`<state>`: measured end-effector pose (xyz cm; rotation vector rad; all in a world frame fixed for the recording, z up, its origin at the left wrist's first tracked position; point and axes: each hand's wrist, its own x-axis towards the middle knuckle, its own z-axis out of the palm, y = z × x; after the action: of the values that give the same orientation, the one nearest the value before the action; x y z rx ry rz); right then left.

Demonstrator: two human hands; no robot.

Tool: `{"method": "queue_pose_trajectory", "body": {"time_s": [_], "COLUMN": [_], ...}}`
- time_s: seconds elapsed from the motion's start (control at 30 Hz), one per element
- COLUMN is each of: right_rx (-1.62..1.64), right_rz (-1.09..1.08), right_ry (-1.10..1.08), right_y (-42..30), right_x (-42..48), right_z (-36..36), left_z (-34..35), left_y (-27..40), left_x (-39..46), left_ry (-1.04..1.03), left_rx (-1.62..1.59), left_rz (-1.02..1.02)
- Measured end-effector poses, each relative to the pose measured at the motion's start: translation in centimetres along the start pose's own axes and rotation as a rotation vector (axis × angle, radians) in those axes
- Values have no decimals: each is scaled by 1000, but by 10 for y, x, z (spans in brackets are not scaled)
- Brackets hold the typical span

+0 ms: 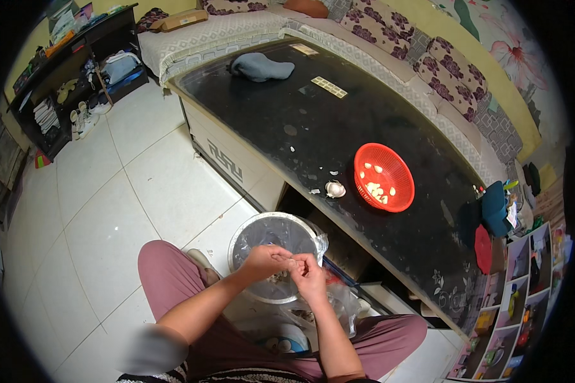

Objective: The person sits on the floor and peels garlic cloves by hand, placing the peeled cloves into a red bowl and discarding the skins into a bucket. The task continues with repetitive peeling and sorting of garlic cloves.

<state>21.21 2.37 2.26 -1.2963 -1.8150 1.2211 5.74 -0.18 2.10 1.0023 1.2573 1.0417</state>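
Note:
My left hand [267, 263] and my right hand [309, 279] meet at the fingertips over a round waste bin [234, 242] lined with a clear plastic bag. Between the fingers is a small pale piece [291, 261], probably garlic and mostly hidden. Scraps of peel [277, 277] lie at the bottom of the bin, below my hands. A red plastic colander [402, 179] on the black table holds several peeled garlic cloves [375, 189]. Just left of the colander sits a garlic bulb [335, 189] in its skin, with flakes of peel [314, 191] around it.
The black-topped coffee table [278, 115] has its edge close beyond the bin. On it lie a grey cloth item [263, 67], a blister pack [329, 87] and a teal container [494, 210]. A plastic bag [342, 306] lies by my right leg. At right stands a shelf unit [517, 280].

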Motion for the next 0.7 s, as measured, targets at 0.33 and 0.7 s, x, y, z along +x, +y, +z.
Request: {"method": "queue_pose_trajectory", "body": {"time_s": [0.33, 0.7], "right_rx": [-140, -134], "right_rz": [-119, -175], "right_ry": [49, 75], "right_y": [-8, 0], "right_x": [-2, -3], "right_z": [5, 5], "left_z": [1, 1], "left_y": [-21, -21], "left_x": [5, 3], "left_ry": [-77, -48], "left_rx": [-338, -373], "left_rz": [-22, -75]}}
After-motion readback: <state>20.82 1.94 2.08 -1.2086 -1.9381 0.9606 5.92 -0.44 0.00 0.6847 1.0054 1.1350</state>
